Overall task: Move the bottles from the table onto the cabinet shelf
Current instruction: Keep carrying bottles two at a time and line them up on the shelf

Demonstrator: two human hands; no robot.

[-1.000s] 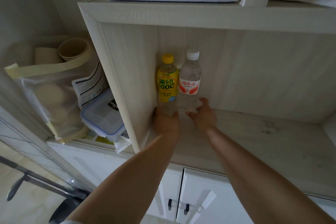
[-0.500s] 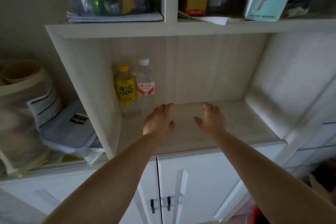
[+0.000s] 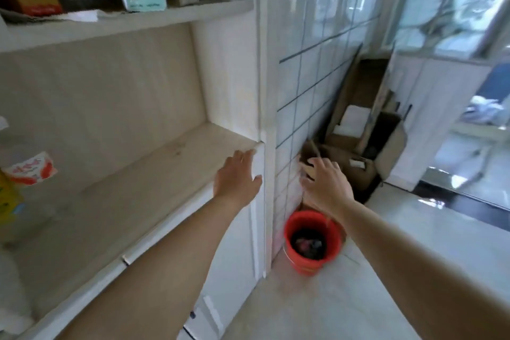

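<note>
Left hand [image 3: 238, 177]: fingers spread, empty, centre frame over shelf [image 3: 154, 174] edge. Right hand [image 3: 325, 183]: spread, empty, right of centre. Bottles [image 3: 29, 171]: far left, blurred.

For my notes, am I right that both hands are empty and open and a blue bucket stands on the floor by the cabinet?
Not quite: the bucket is red, not blue, as the head view shows. The rest holds: the left hand and right hand are empty and open, and the bucket stands on the floor by the cabinet.
</note>
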